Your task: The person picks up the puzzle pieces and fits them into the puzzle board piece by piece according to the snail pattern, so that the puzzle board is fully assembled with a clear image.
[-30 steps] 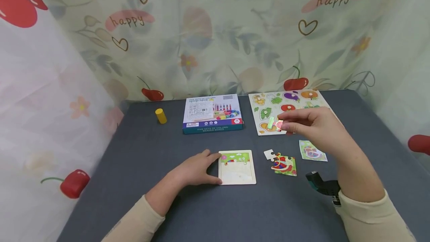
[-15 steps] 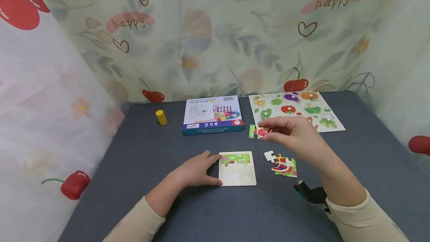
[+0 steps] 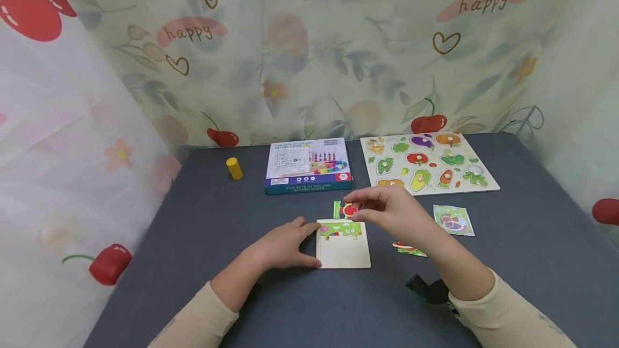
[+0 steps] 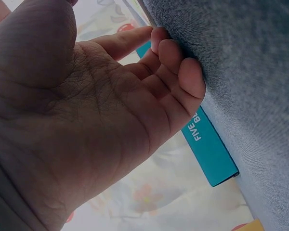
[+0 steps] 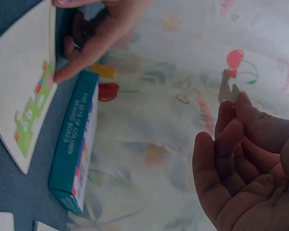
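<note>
My right hand (image 3: 401, 216) pinches a jigsaw puzzle piece (image 3: 346, 211) between thumb and index finger, just above the far edge of a small square wooden puzzle tray (image 3: 343, 255). In the right wrist view, the grey underside of that puzzle piece (image 5: 226, 91) shows. A strip of green puzzle pieces (image 3: 341, 230) fills the tray's far end; bare wood shows in the rest. My left hand (image 3: 286, 243) rests at the tray's left edge, index finger at the far corner and thumb at the near one. Its other fingers bend against the table in the left wrist view.
Loose puzzle pieces (image 3: 411, 250) lie right of the tray, partly hidden by my right forearm. A picture card (image 3: 454, 220) is farther right. Behind stand a flat box (image 3: 309, 184), a vegetable peg board (image 3: 437, 173) and a yellow cylinder (image 3: 234, 169).
My right hand has carried the puzzle piece leftward and nearer, from over the vegetable board to the tray's far edge. My left hand has stayed at the tray.
</note>
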### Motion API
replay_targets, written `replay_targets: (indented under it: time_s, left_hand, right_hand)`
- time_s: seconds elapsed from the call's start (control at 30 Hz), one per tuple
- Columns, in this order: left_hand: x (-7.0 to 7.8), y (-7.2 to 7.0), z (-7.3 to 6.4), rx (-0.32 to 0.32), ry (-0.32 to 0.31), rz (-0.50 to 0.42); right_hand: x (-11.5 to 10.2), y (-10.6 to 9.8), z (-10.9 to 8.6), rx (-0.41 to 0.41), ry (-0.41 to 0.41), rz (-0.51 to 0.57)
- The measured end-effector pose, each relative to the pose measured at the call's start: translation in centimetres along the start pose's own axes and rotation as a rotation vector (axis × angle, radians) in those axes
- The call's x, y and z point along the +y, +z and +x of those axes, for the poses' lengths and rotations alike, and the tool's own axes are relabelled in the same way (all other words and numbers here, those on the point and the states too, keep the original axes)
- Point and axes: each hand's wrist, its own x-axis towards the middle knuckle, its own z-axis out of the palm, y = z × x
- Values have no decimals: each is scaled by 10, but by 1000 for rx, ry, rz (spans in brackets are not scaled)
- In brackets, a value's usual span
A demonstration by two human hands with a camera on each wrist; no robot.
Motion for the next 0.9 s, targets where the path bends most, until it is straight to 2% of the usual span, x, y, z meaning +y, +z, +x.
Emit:
replay_targets:
  time_s: [0.27,0.43,0.67,0.9]
  left_hand:
    - [0,-1,1,-3,6,-4]
    - [-1,-1,1,-2,15,0]
    - [-2,-2,1,5,23,-2]
    - [-2,-1,1,11,35,4]
  right_hand:
    - [11,21,11,-76,-19,-30]
    - [18,30,16,-77,12,-95]
    - [31,40,24,-84,65,-110]
    - [46,49,30,-105,77,-158]
